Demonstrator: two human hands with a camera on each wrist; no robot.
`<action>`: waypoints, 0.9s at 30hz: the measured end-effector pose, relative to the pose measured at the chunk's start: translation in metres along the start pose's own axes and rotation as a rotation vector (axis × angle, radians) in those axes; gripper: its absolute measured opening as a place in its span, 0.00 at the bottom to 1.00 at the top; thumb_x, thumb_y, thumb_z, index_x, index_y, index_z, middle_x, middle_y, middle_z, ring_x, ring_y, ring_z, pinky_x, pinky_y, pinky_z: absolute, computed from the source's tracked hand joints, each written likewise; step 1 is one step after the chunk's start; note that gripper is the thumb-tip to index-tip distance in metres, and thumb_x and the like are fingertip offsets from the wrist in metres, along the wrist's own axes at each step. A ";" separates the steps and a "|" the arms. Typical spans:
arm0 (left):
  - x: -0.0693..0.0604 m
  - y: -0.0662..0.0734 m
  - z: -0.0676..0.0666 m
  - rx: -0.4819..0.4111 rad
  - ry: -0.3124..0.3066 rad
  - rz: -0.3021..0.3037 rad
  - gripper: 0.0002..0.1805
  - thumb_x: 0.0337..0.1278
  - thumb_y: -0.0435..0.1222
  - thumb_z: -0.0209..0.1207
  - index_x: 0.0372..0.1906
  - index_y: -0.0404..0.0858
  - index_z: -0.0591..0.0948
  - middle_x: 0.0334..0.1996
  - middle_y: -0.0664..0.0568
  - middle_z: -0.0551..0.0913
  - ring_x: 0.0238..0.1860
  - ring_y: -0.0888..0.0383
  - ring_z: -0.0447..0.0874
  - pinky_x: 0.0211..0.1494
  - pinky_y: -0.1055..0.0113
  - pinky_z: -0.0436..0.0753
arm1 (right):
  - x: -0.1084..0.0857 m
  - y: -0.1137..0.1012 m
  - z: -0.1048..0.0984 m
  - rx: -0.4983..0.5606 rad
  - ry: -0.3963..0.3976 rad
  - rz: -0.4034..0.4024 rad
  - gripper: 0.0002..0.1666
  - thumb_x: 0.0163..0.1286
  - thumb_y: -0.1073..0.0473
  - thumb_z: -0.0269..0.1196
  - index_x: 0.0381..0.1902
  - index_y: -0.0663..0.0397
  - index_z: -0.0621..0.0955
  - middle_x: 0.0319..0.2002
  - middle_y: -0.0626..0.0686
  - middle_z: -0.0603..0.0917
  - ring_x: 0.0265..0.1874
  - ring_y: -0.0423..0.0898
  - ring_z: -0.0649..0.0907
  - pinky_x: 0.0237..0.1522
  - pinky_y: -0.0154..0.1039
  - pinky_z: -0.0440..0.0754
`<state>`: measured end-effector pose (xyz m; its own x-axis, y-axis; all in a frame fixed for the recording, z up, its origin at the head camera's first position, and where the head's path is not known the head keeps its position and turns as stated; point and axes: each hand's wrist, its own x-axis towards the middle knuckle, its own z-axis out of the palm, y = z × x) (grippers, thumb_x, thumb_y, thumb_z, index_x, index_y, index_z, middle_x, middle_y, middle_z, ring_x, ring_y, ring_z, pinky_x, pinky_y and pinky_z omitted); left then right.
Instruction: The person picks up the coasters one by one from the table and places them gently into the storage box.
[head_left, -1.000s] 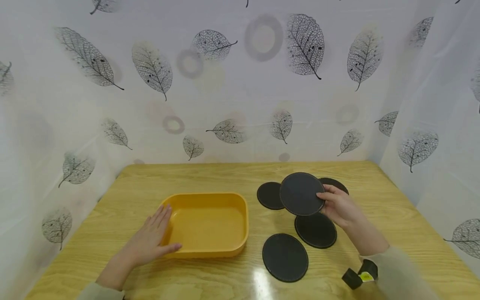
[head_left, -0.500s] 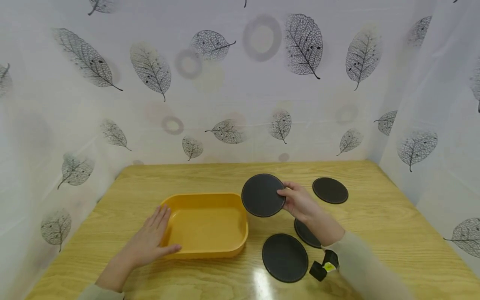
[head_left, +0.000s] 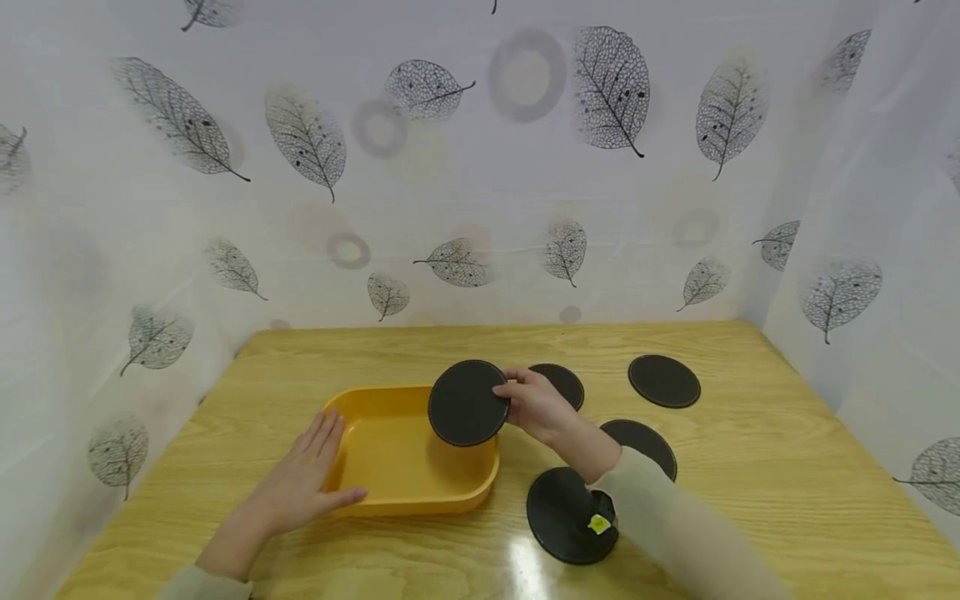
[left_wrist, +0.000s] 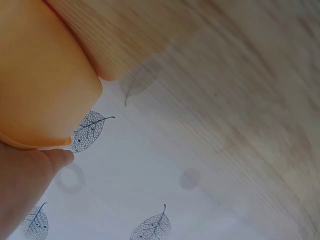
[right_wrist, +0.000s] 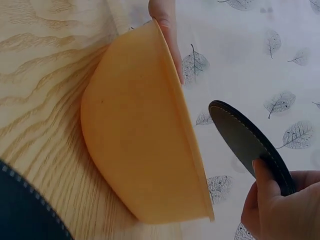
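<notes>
My right hand [head_left: 542,408] pinches the right edge of a round black coaster [head_left: 468,402] with stitching around its rim. The coaster is held over the right part of a yellow plastic basin [head_left: 408,507]; in the right wrist view, the tilted coaster [right_wrist: 242,137] appears apart from the basin's rim. At the basin's left end, my left hand [head_left: 292,487] rests on the rim with its fingers extended and the thumb along the front edge. The left wrist view shows the thumb [left_wrist: 60,157] at the basin's rim.
Several more black coasters lie flat on the wooden table [head_left: 780,500]: one behind the right hand [head_left: 564,385], one at the back right [head_left: 664,382], one partly under the sleeve [head_left: 647,447], one in front [head_left: 562,521]. A leaf-patterned curtain [head_left: 465,183] stands behind.
My right hand has carried the coaster leftward from above the other coasters to over the basin's right side. The left hand stays at the basin's left rim.
</notes>
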<state>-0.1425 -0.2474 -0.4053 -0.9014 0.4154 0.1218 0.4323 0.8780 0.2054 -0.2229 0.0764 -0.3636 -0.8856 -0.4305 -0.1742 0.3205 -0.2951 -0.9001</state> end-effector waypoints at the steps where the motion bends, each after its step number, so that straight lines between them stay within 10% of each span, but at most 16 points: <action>1: 0.000 0.000 0.000 -0.001 0.000 -0.002 0.51 0.50 0.59 0.51 0.65 0.23 0.48 0.66 0.32 0.42 0.65 0.39 0.37 0.60 0.75 0.27 | 0.002 0.002 0.002 -0.006 -0.005 0.003 0.18 0.65 0.72 0.47 0.52 0.68 0.60 0.37 0.55 0.74 0.28 0.41 0.78 0.30 0.33 0.76; 16: -0.001 0.000 0.001 0.023 0.001 -0.011 0.52 0.49 0.60 0.52 0.65 0.24 0.49 0.66 0.34 0.43 0.66 0.40 0.36 0.65 0.55 0.43 | 0.022 0.017 0.035 -0.094 -0.053 0.028 0.19 0.64 0.70 0.50 0.53 0.70 0.65 0.37 0.56 0.77 0.29 0.41 0.80 0.31 0.34 0.78; 27: 0.000 0.001 -0.001 0.012 -0.006 -0.011 0.52 0.49 0.60 0.51 0.65 0.25 0.48 0.66 0.35 0.42 0.66 0.42 0.34 0.65 0.59 0.38 | 0.026 0.027 0.050 -0.126 -0.093 0.049 0.16 0.65 0.69 0.51 0.49 0.70 0.67 0.35 0.54 0.76 0.29 0.42 0.79 0.34 0.37 0.78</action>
<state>-0.1418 -0.2471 -0.4041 -0.9063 0.4069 0.1141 0.4220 0.8855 0.1946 -0.2209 0.0145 -0.3729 -0.8331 -0.5205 -0.1870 0.3129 -0.1648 -0.9354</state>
